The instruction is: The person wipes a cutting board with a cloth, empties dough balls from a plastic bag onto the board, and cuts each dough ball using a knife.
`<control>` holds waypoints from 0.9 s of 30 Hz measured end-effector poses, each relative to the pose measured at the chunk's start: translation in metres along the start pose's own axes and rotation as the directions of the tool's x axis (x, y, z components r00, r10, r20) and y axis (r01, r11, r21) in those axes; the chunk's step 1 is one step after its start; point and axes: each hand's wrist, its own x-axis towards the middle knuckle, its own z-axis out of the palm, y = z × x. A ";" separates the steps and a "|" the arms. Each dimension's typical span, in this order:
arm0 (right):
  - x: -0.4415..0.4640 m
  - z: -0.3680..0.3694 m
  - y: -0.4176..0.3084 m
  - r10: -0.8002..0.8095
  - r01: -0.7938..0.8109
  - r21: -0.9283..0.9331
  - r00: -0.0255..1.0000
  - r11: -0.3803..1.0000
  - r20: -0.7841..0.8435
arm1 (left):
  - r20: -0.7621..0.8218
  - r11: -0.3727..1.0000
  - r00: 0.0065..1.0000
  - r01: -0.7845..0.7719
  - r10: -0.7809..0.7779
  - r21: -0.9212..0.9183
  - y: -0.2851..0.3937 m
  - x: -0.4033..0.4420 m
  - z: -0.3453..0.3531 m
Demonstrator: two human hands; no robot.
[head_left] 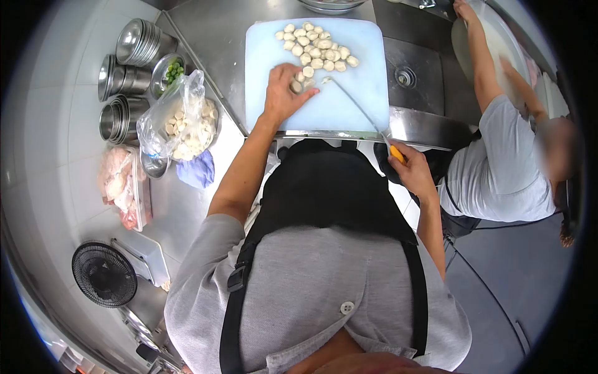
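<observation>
White balls lie mostly around twelve o'clock on the cutting board. The left hand curves half-open fingers round a few (whether it grips any, I cannot tell). The right hand is closed round the knife's yellow handle. At nine o'clock from the board, a steel bowl holds green pieces; just below, a plastic bag contains more balls.
</observation>
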 end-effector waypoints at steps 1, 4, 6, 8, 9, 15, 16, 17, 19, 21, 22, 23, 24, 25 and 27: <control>0.005 -0.002 -0.007 0.038 -0.039 0.020 0.998 0.999 0.056 | 0.033 0.999 0.999 -0.029 0.030 -0.029 0.002 -0.002 0.000; 0.016 0.007 -0.003 -0.078 0.077 0.042 0.997 0.996 0.027 | 0.041 0.992 0.991 -0.129 0.129 0.011 0.011 0.002 -0.002; 0.023 0.004 -0.008 0.105 -0.153 0.235 0.972 0.960 0.209 | 0.046 0.985 0.985 -0.167 0.166 0.032 0.014 0.003 0.000; 0.031 0.007 -0.004 0.164 -0.291 0.370 0.927 0.882 0.337 | 0.079 0.985 0.982 -0.173 0.172 0.011 0.011 0.003 0.004; 0.036 0.015 0.000 0.149 -0.308 0.430 0.919 0.849 0.364 | 0.067 0.988 0.986 -0.155 0.154 0.009 0.013 0.001 0.006; 0.062 0.050 -0.004 0.050 -0.332 0.544 0.883 0.770 0.468 | -0.111 0.989 0.992 -0.045 0.061 0.142 0.037 -0.010 0.024; 0.068 0.060 -0.005 0.032 -0.313 0.531 0.880 0.787 0.473 | -0.163 0.989 0.985 -0.026 0.050 0.147 0.033 -0.012 0.030; 0.074 0.070 -0.006 0.012 -0.293 0.517 0.877 0.804 0.480 | -0.215 0.988 0.976 -0.007 0.040 0.153 0.027 -0.013 0.035; 0.086 0.085 -0.018 -0.017 -0.250 0.478 0.874 0.842 0.486 | -0.324 0.992 0.946 0.063 -0.023 0.112 0.021 -0.012 0.041; 0.096 0.094 -0.024 -0.060 -0.211 0.469 0.865 0.857 0.499 | -0.431 0.988 0.892 0.155 -0.135 0.011 0.017 -0.011 0.045; 0.101 0.098 -0.026 -0.084 -0.189 0.464 0.858 0.865 0.507 | -0.454 0.981 0.872 0.192 -0.184 -0.030 0.016 -0.010 0.046; 0.105 0.100 -0.029 -0.092 -0.177 0.454 0.855 0.873 0.510 | -0.476 0.972 0.849 0.226 -0.232 -0.072 0.017 -0.008 0.048; 0.109 0.102 -0.031 -0.100 -0.162 0.443 0.854 0.882 0.511 | -0.497 0.960 0.822 0.254 -0.278 -0.116 0.016 -0.006 0.050; 0.113 0.102 -0.035 -0.107 -0.146 0.431 0.853 0.891 0.511 | -0.508 0.952 0.806 0.276 -0.305 -0.134 0.015 -0.004 0.049; 0.119 0.105 -0.037 -0.112 -0.163 0.434 0.833 0.886 0.541 | -0.525 0.949 0.792 0.282 -0.312 -0.140 0.015 -0.004 0.050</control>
